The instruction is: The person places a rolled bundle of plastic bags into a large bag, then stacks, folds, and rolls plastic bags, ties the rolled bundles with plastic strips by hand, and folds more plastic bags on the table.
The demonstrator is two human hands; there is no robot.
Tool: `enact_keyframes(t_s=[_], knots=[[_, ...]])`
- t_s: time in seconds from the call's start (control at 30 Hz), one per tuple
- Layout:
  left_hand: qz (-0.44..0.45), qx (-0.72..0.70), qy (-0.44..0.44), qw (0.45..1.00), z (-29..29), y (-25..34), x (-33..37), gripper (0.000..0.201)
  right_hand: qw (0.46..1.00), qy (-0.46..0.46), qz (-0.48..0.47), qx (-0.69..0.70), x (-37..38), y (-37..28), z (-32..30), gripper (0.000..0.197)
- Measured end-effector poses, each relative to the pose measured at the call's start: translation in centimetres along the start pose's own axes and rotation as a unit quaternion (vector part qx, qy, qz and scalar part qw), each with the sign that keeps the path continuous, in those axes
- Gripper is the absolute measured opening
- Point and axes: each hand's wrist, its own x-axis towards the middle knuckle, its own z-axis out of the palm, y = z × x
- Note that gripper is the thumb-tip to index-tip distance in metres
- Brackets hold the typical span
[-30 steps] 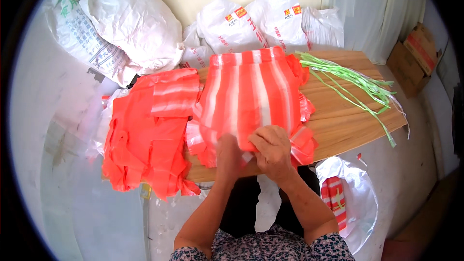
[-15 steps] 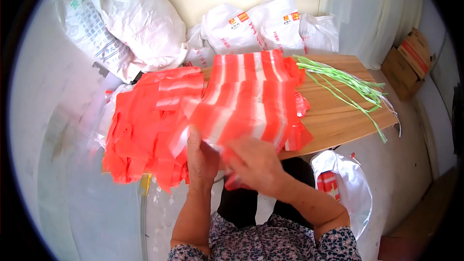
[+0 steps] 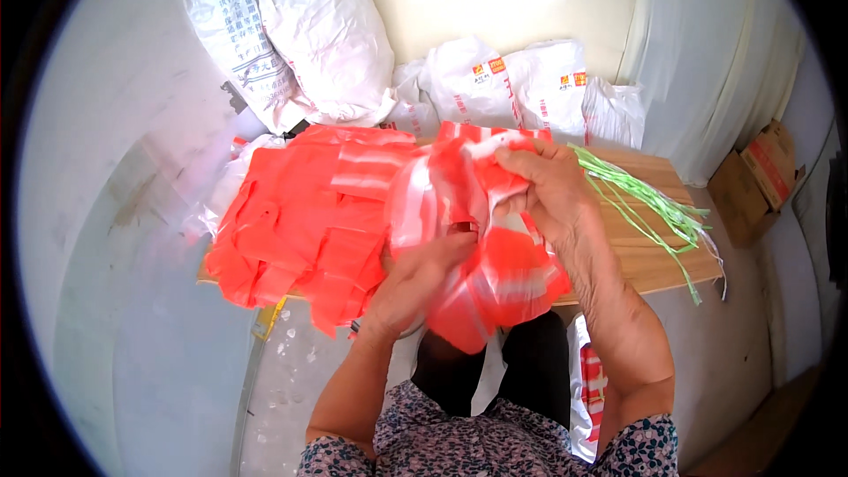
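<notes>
Both hands, left hand point(image 3: 420, 269) and right hand point(image 3: 543, 185), gripped the red-and-white striped plastic bag bundle point(image 3: 481, 238), folding it; next, I think, it needed tying.

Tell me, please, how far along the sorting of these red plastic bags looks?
Done: a heap of red bags lies on the left of the wooden table. In hand: a striped red-and-white bundle, left hand below, right hand on top. Left: the green strips lie untouched to the right.
</notes>
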Motion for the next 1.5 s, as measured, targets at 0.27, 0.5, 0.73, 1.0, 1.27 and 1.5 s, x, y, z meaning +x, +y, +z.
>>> enact_keyframes(t_s=[0.27, 0.5, 0.73, 1.0, 1.27, 1.5], knots=[[0.022, -0.042, 0.060, 0.997, -3.7, -1.3, -3.5, 0.083, 0.994, 0.017, -0.078, 0.068, 0.9, -3.6, 3.6, 0.022], [0.105, -0.215, 0.191, 0.952, -3.2, 0.3, -4.4, 0.071, 0.985, 0.020, -0.133, 0.105, 0.2, -3.9, 6.0, 0.012], [0.121, -0.010, 0.243, 0.962, -2.5, 2.5, -4.0, 0.026, 0.976, 0.012, -0.169, 0.137, -0.1, -3.4, 6.2, 0.010], [0.121, -0.036, 0.222, 0.967, -2.8, 4.1, -2.3, 0.024, 0.980, 0.026, -0.136, 0.141, 0.3, -2.7, 6.1, 0.009], [0.106, 0.002, 0.299, 0.948, -2.7, 5.6, -0.1, 0.020, 0.986, 0.022, -0.161, 0.038, 1.4, -1.5, 5.7, 0.014], [0.074, 0.010, 0.326, 0.943, -6.0, 7.9, 2.5, 0.009, 0.992, -0.001, -0.115, 0.050, 2.6, -3.8, 4.2, 0.019]])
